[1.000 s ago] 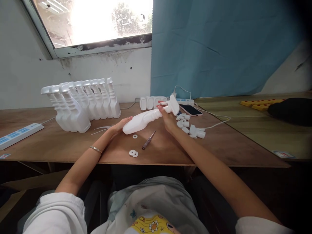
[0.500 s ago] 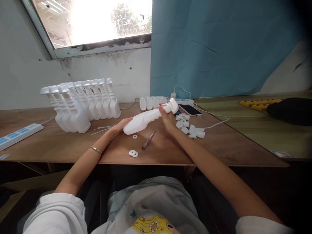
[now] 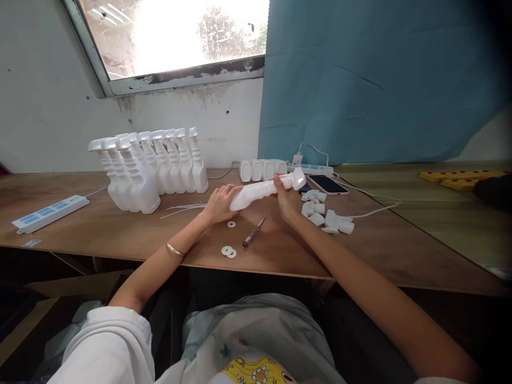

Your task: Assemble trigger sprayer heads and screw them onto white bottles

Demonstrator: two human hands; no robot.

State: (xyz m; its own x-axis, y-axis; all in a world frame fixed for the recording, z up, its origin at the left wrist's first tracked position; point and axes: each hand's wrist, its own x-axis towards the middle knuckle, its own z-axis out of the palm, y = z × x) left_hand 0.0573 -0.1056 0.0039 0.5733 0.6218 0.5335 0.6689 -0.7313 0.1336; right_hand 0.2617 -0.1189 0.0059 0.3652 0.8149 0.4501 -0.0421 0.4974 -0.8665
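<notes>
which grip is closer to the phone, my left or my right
Right. Your right grip holds the bottle near its top, left of the phone; your left grip is at the bottle's other end, farther left from the phone.

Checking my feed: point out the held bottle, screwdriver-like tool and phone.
held bottle [image 3: 259,191], head view, middle of its side
screwdriver-like tool [image 3: 252,234], head view, on its handle
phone [image 3: 328,184], head view, on its screen

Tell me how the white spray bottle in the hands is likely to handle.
The white spray bottle is probably stiff, since it shows no sag between the left hand and right hand. It is likely light for its size, being apparently moulded plastic. Its smooth, glossy surface could be slippery.
</notes>
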